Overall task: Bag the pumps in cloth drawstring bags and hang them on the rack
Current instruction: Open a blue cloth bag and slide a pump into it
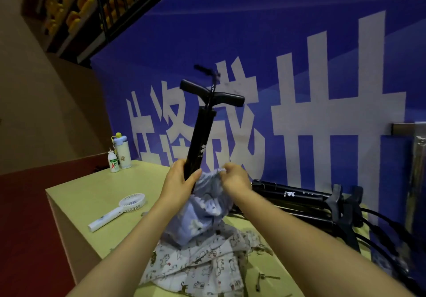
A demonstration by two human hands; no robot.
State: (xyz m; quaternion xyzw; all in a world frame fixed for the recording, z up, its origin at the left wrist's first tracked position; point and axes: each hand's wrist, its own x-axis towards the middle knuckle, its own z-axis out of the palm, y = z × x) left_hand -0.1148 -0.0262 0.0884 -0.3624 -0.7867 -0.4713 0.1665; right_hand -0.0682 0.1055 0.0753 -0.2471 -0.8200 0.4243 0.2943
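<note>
I have the left hand (182, 181) on the black pump (199, 140), fingers grasping its lower barrel. The pump stands tilted at the centre of the frame, T-handle uppermost against the blue banner (322, 31). My right hand (236, 180) has its fingers pinching the gathered rim of the blue-grey printed bag (205, 213), just beside the barrel. The pump's lower end is hidden inside the cloth. The bag rests on a heap of printed bags (196, 266) at the lower centre of the bench (76, 195). Spare pumps (299, 197) lie at the right and a white handheld fan (117, 211) at the left.
</note>
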